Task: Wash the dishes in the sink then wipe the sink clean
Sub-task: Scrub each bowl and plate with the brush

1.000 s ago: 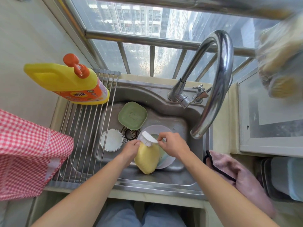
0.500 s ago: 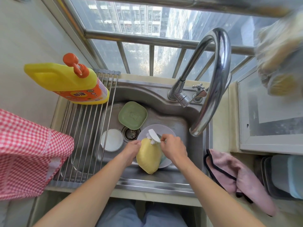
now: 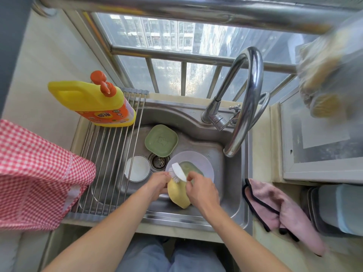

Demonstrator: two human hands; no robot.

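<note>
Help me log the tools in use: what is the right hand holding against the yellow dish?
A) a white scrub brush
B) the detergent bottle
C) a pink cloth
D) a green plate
A: the right hand grips a white scrub brush, bristles on the yellow dish held by the left hand.

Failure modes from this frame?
1. The left hand grips the yellow dish by one edge while the right hand scrubs it with the brush; it could slip onto the plate below.
2. The detergent bottle stands on the rack bars at the basin's edge; a bump might tip it in.
</note>
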